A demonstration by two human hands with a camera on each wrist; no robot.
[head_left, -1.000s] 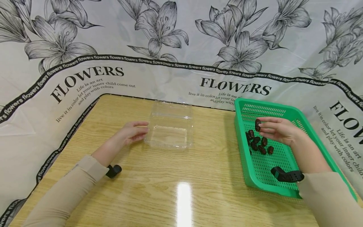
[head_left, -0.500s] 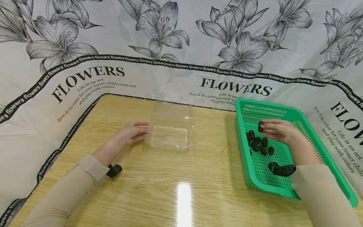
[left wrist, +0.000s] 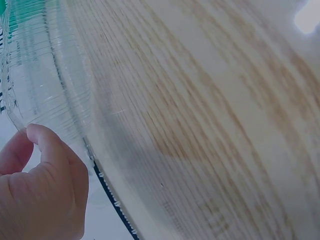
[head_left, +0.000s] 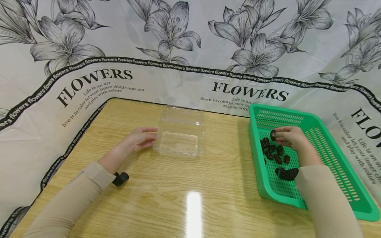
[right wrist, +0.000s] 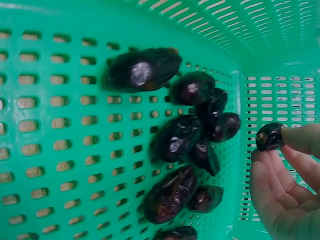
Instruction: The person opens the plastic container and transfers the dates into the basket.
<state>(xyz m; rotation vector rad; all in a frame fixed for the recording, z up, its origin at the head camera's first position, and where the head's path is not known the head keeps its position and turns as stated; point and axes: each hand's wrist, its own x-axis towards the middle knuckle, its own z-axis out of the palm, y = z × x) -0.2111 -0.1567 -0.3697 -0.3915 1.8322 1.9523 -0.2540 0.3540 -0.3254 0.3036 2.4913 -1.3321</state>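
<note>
In the head view, a clear plastic clamshell box [head_left: 182, 128] lies with its lid open on the wooden table. My left hand [head_left: 140, 138] is at its left side; in the left wrist view the thumb and forefinger pinch the edge of the clear plastic [left wrist: 55, 85]. Over the green basket, my right hand [head_left: 293, 138] holds one dark date [head_left: 273, 135] between thumb and fingertips, clearer as a shiny date [right wrist: 269, 136] in the right wrist view. Several more dates [right wrist: 172, 194] lie below it on the basket floor, loosely clustered.
The green perforated basket [head_left: 258, 172] takes up the right side of the table [head_left: 148, 205]. A white flower-printed cloth [head_left: 166, 79] hangs behind the table and along its left side. Each wrist wears a black strap-like device, such as the left one [head_left: 120, 178].
My right forearm and wrist have swung left over the basket, and the held date sits slightly lower. The left hand stays at the box. The view has shifted slightly.
</note>
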